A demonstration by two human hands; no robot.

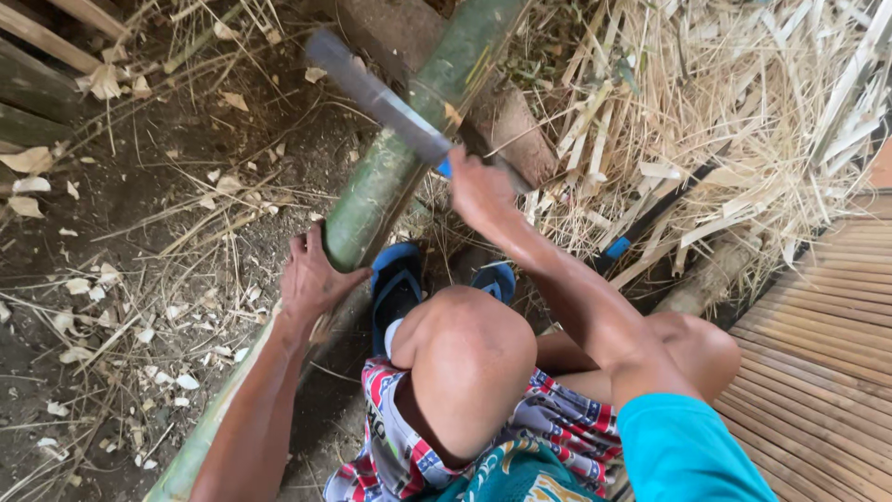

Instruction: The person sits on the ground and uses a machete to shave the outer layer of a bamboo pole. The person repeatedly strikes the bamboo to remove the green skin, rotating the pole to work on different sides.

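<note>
Hands apart — left hand (311, 279) grips green bamboo pole (395, 163), right hand (478, 191) a machete (376, 96).

blue sandals (400, 284) on dirt, split bamboo strips (743, 121) heaped beside a slatted bamboo platform (818, 353).

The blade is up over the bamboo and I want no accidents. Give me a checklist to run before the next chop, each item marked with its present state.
1. Right hand closed on the machete handle: ok.
2. Left hand steadying the green bamboo pole: ok.
3. Left hand away from where the blade meets the pole: ok, it sits lower down.
4. Feet in blue sandals away from the blade: not ok, they lie close under the pole.
5. Pole propped on the log: cannot tell.
</note>
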